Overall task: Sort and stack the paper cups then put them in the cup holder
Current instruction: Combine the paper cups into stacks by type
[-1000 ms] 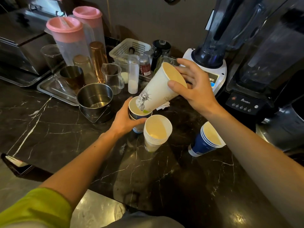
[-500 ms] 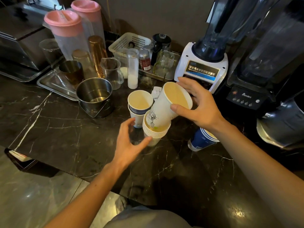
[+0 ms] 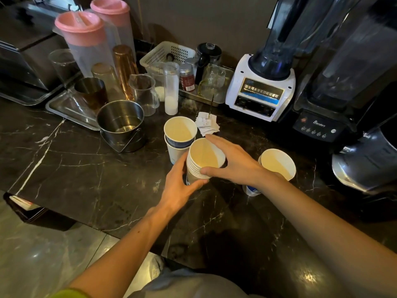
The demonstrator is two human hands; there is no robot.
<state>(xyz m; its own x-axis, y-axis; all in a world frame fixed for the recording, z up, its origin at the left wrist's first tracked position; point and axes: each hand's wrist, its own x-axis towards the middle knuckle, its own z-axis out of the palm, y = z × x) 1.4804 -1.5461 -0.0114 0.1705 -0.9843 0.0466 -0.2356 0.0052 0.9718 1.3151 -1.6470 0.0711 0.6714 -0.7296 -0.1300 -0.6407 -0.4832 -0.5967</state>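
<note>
The worktop (image 3: pixel 86 168) has open dark stone left of the hands. The left hand (image 3: pixel 178 186) wraps the white cup stack (image 3: pixel 202 160) low and the right hand (image 3: pixel 234 164) pinches its rim. The stack stands near upright, mouth up. A second stack (image 3: pixel 179 134) stands just behind, a tilted blue stack (image 3: pixel 277 162) at the right

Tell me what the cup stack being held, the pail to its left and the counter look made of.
The white cup stack: paper, matte cream inside, thin rolled rims nested close. The pail: likely stainless steel, brushed, bright reflections inside, wire handle. The counter: dark polished stone, probably marble or an imitation, white veins and glossy glare.
</note>
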